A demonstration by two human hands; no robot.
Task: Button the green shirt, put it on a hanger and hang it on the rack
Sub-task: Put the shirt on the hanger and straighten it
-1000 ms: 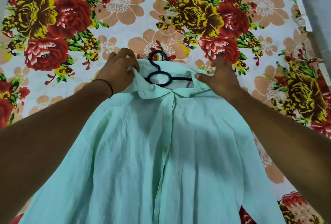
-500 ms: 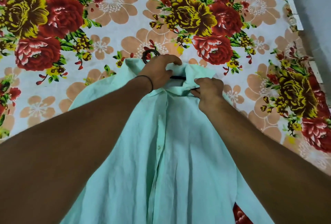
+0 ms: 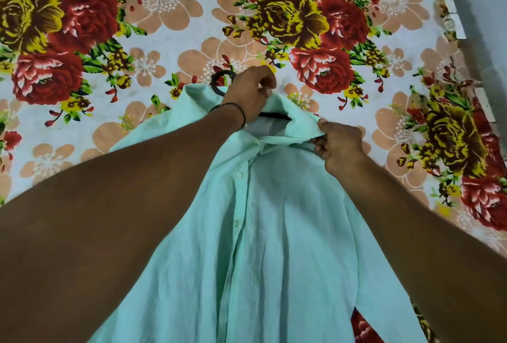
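The pale green shirt [image 3: 288, 233] lies front up on the flowered bed sheet, its placket buttoned down the middle. A black hanger [image 3: 219, 81] sits inside the neck; its hook pokes out past the collar and a piece of its bar shows in the neck opening. My left hand [image 3: 251, 90] is curled at the back of the collar by the hanger's neck, and whether it holds cloth or hanger is hidden. My right hand [image 3: 338, 147] pinches the right collar edge.
The bed sheet [image 3: 164, 27] with red, yellow and peach flowers covers the whole surface around the shirt. The bed's right edge and a grey floor strip [image 3: 482, 13] run down the far right.
The left hand moved from the left collar point to the collar's middle by the hanger. The right hand shifted from the right shoulder to pinch the collar. The shirt front bunched narrower.
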